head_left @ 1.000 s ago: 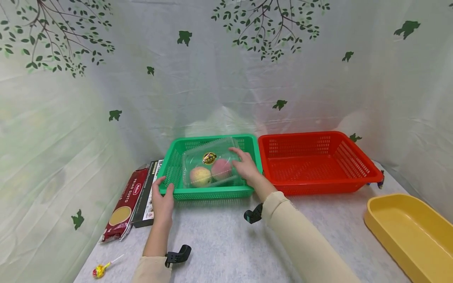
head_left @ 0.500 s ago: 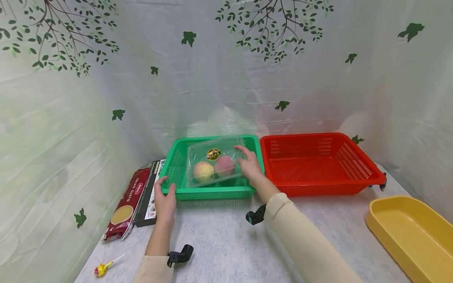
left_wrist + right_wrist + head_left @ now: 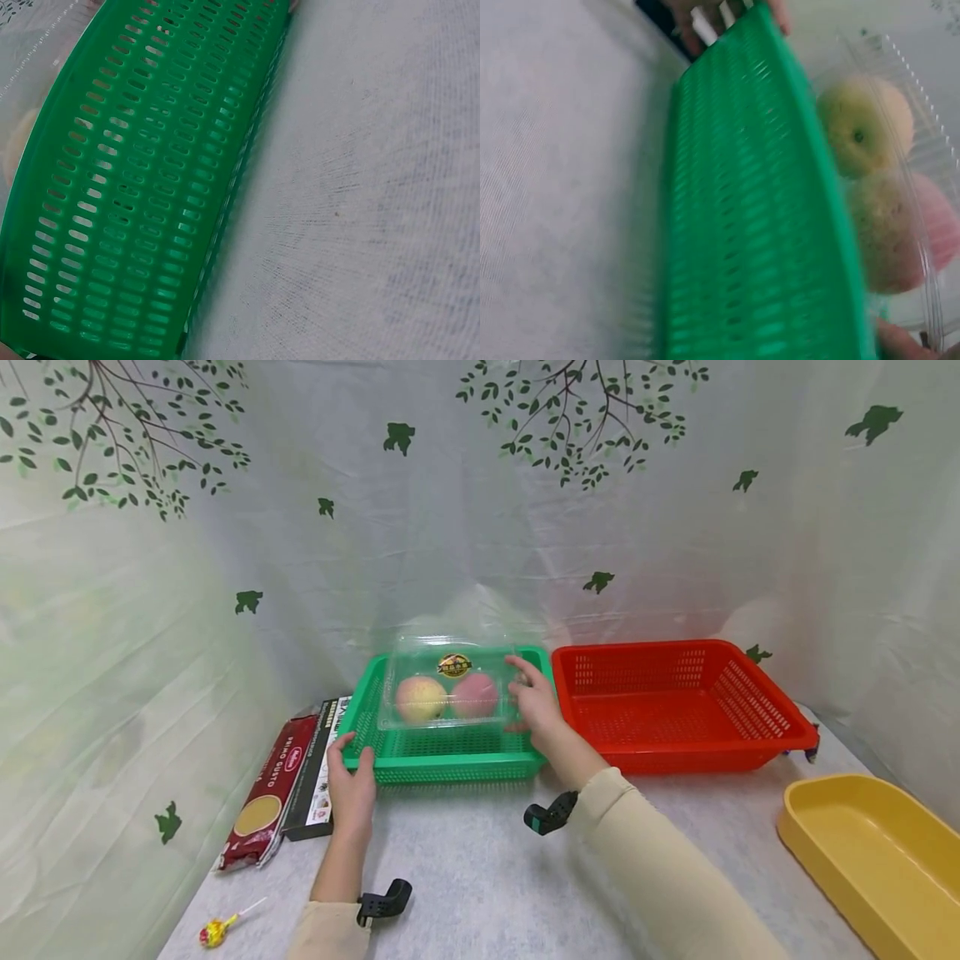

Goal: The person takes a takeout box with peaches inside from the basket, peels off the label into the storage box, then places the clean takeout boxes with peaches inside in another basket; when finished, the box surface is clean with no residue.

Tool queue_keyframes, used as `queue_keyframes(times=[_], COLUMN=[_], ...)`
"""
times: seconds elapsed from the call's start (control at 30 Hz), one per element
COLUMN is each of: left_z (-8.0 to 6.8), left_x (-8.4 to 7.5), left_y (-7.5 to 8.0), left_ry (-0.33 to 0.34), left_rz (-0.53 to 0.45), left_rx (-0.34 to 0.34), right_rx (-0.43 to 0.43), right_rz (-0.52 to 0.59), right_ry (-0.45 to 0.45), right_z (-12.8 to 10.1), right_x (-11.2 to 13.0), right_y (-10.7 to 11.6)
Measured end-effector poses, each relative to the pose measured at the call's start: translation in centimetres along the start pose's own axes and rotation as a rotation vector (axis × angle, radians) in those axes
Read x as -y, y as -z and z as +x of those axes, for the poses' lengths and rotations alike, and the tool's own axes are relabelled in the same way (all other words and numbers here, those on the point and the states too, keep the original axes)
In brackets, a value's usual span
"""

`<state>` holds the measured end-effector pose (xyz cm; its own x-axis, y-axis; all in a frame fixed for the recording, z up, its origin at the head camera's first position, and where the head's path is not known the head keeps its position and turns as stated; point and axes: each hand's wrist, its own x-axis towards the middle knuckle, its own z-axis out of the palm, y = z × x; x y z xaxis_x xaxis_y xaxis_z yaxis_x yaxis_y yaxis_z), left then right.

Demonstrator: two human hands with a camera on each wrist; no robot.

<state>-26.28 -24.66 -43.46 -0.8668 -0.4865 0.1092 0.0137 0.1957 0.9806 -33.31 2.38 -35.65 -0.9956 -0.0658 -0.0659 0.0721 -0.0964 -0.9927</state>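
My right hand (image 3: pixel 538 706) grips the right end of a clear plastic fruit box (image 3: pixel 405 653) with a round black-and-gold sticker. Through the lid show two peaches, one yellowish (image 3: pixel 421 699) and one pink (image 3: pixel 475 695); the right wrist view shows both peaches (image 3: pixel 866 127) near the basket rim. The box is raised at the top of a green perforated basket (image 3: pixel 457 768), overlapping its back rim in the head view. At the basket's front left corner, my left hand (image 3: pixel 352 789) holds the rim between thumb and fingers. In the left wrist view, the basket wall (image 3: pixel 142 172) hides most of the box.
A red basket (image 3: pixel 678 750) stands against the green one on the right. Nearer lies a yellow tray (image 3: pixel 825 860). Left of the green basket are a dark flat box (image 3: pixel 309 802) and a red food packet (image 3: pixel 273 785). A lollipop (image 3: pixel 216 932) lies at the front left.
The fruit box has risen from inside the green basket and levelled out, moving up and back with my right hand. My left hand stays on the basket's corner.
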Motion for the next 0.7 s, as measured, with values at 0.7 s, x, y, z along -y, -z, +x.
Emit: queue_keyframes(times=[0.7], left_z=[0.0], left_x=[0.2], left_y=[0.0], left_ry=[-0.043], left_rz=[0.139], left_rx=[0.036], right_rx=[-0.016], right_rz=[0.043], right_ry=[0.013], right_z=[-5.8], right_x=[3.4], right_y=[6.3])
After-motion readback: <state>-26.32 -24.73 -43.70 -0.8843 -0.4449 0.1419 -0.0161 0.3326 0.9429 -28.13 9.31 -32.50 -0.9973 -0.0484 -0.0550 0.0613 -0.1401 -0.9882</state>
